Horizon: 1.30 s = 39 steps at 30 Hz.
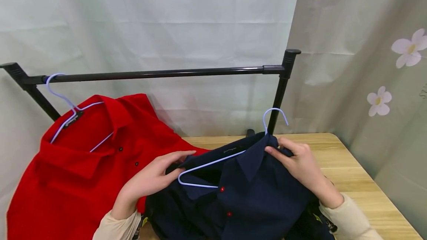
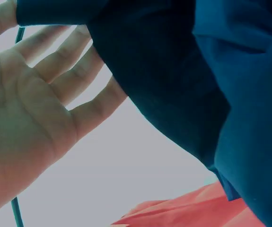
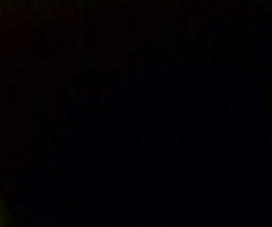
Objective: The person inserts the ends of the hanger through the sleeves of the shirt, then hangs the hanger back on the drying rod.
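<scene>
A navy shirt with red buttons is held up over the table by both hands. My left hand pinches its collar edge on the left, thumb in front and fingers behind the cloth. On the right, my right hand pinches the shirt by the shoulder beside the collar. A light purple hanger sits partly inside the neck. Its left end sticks out of the collar opening, its hook rises above the collar, and its right end is hidden in the shirt. The right wrist view is almost black.
A red shirt hangs on another purple hanger at the left end of a black rail. The rack's right post stands just behind the navy shirt's hook. Below is a wooden table; pale curtains hang behind.
</scene>
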Motion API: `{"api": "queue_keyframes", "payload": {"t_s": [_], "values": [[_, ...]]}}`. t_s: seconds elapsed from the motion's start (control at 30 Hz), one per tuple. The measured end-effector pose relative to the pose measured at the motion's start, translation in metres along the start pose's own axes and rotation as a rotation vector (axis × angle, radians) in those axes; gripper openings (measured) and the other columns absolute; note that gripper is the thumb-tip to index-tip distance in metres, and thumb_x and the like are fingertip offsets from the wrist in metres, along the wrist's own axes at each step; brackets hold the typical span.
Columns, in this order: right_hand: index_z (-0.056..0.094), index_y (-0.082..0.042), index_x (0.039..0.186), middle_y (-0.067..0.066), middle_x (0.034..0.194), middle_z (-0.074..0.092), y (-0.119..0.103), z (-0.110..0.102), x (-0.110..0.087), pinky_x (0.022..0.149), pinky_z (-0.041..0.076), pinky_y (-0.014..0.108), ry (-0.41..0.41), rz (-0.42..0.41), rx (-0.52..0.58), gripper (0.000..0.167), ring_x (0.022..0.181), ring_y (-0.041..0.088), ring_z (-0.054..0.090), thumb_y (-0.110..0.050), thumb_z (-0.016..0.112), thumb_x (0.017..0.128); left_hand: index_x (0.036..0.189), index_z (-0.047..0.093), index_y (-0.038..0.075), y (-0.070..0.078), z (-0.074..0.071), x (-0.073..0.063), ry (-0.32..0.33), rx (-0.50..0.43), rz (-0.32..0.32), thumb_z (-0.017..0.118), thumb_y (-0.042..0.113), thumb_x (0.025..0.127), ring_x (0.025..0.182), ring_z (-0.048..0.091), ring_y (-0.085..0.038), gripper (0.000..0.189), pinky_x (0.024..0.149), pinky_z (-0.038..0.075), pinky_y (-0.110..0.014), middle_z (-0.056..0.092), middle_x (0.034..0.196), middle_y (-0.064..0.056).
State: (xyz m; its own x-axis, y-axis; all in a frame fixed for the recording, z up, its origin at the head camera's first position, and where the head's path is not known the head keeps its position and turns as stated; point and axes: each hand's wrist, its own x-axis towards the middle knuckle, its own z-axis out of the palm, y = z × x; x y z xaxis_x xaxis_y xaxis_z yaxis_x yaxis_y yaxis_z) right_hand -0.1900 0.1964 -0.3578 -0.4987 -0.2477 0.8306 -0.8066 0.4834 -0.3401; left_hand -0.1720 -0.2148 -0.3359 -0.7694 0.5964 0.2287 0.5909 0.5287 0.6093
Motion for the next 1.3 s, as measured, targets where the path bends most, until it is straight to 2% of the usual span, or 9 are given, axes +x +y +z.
{"api": "queue_keyframes", "payload": {"t_s": [0.17, 0.27, 0.33, 0.5, 0.73, 0.93, 1.03, 1.13, 1.3], "values": [[0.066, -0.021, 0.085, -0.011, 0.068, 0.053, -0.001, 0.004, -0.002, 0.056, 0.032, 0.017, 0.021, 0.007, -0.048, 0.017, 0.055, 0.000, 0.036, -0.034, 0.073, 0.093, 0.145, 0.052, 0.029, 0.004, -0.001, -0.001, 0.047, 0.004, -0.004, 0.062, 0.004, 0.098, 0.106, 0.059, -0.010, 0.054, 0.098, 0.050, -0.035, 0.061, 0.127, 0.012], [0.068, -0.021, 0.087, -0.012, 0.068, 0.055, 0.000, 0.005, -0.002, 0.055, 0.032, 0.017, 0.036, 0.000, -0.064, 0.018, 0.054, 0.001, 0.036, -0.037, 0.071, 0.093, 0.144, 0.053, 0.028, 0.006, -0.001, -0.001, 0.062, 0.004, -0.014, 0.062, 0.003, 0.097, 0.106, 0.059, -0.010, 0.054, 0.098, 0.050, -0.035, 0.062, 0.125, 0.012], [0.068, -0.021, 0.088, -0.012, 0.069, 0.056, 0.000, 0.006, -0.002, 0.054, 0.032, 0.017, 0.039, -0.002, -0.062, 0.017, 0.053, 0.001, 0.036, -0.037, 0.071, 0.093, 0.144, 0.053, 0.028, 0.007, -0.002, -0.002, 0.063, -0.003, -0.023, 0.063, 0.003, 0.096, 0.106, 0.059, -0.010, 0.054, 0.098, 0.050, -0.037, 0.062, 0.125, 0.012], [0.069, -0.021, 0.088, -0.013, 0.071, 0.059, -0.001, 0.006, -0.002, 0.052, 0.032, 0.016, 0.023, 0.002, -0.063, 0.011, 0.053, -0.001, 0.035, -0.023, 0.080, 0.087, 0.143, 0.053, 0.029, 0.011, -0.001, -0.006, 0.036, 0.016, -0.025, 0.065, 0.003, 0.094, 0.108, 0.059, -0.011, 0.057, 0.098, 0.051, -0.041, 0.060, 0.127, 0.012], [0.067, -0.023, 0.088, -0.016, 0.062, 0.047, -0.001, 0.008, 0.000, 0.049, 0.027, 0.016, 0.012, 0.016, -0.106, 0.017, 0.050, -0.003, 0.028, -0.016, 0.082, 0.084, 0.143, 0.054, 0.029, 0.020, 0.001, -0.008, 0.050, 0.117, -0.015, 0.066, 0.001, 0.092, 0.107, 0.058, -0.009, 0.059, 0.097, 0.051, -0.041, 0.060, 0.126, 0.014], [0.068, -0.023, 0.090, -0.016, 0.060, 0.044, -0.002, 0.009, 0.001, 0.048, 0.027, 0.017, -0.002, 0.045, -0.118, 0.018, 0.048, -0.001, 0.028, -0.014, 0.082, 0.083, 0.143, 0.054, 0.030, 0.038, 0.006, -0.010, 0.108, 0.316, -0.061, 0.065, 0.003, 0.093, 0.098, 0.058, -0.005, 0.057, 0.089, 0.054, -0.033, 0.060, 0.125, 0.015], [0.068, -0.022, 0.090, -0.016, 0.059, 0.042, -0.002, 0.009, 0.002, 0.048, 0.027, 0.017, -0.004, 0.045, -0.113, 0.017, 0.048, 0.000, 0.027, -0.014, 0.082, 0.084, 0.143, 0.055, 0.027, 0.046, 0.009, -0.011, 0.129, 0.395, -0.064, 0.064, 0.003, 0.093, 0.093, 0.058, -0.004, 0.056, 0.083, 0.054, -0.030, 0.061, 0.121, 0.013], [0.067, -0.021, 0.090, -0.016, 0.058, 0.040, -0.002, 0.008, 0.002, 0.048, 0.027, 0.016, 0.001, 0.039, -0.111, 0.018, 0.048, -0.001, 0.026, -0.013, 0.082, 0.084, 0.143, 0.055, 0.024, 0.051, 0.012, -0.010, 0.144, 0.464, -0.058, 0.063, 0.003, 0.093, 0.095, 0.060, -0.004, 0.055, 0.083, 0.055, -0.031, 0.063, 0.120, 0.011], [0.067, -0.022, 0.090, -0.016, 0.058, 0.041, -0.001, 0.008, 0.003, 0.048, 0.026, 0.016, 0.019, 0.018, -0.116, 0.016, 0.049, -0.003, 0.025, -0.018, 0.082, 0.085, 0.143, 0.055, 0.023, 0.054, 0.014, -0.010, 0.140, 0.482, -0.086, 0.063, 0.003, 0.093, 0.098, 0.060, -0.005, 0.054, 0.085, 0.055, -0.032, 0.062, 0.120, 0.009]]}}
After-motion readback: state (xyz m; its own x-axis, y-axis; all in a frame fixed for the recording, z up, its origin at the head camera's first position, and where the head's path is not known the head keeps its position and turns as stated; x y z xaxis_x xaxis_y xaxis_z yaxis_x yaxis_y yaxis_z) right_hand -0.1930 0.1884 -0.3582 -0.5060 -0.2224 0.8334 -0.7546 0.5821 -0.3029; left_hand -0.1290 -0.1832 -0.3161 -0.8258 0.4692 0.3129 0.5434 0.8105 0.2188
